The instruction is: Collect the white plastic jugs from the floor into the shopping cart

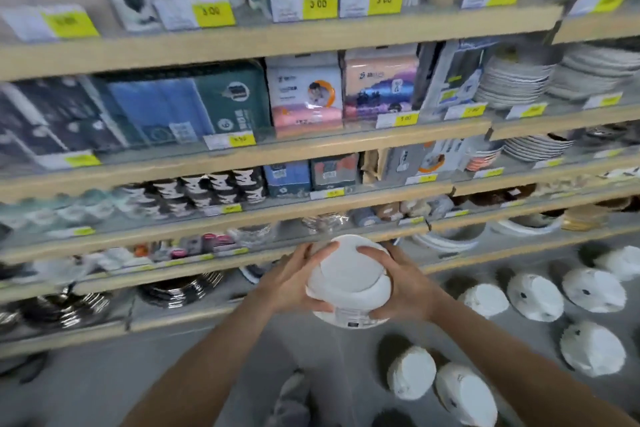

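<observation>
Two bare forearms reached up from the bottom of the frame, the left hand [291,282] and right hand [403,284] curled round opposite sides of a round white plastic jug [348,279] seen from its lid, held clear of the floor at centre frame, probably so its bulk would not slip. More white plastic jugs [535,296] lay scattered on the grey floor [173,374] at lower right. No shopping cart showed. Wooden-edged store shelves [242,42] of packaged goods filled the upper frame.
</observation>
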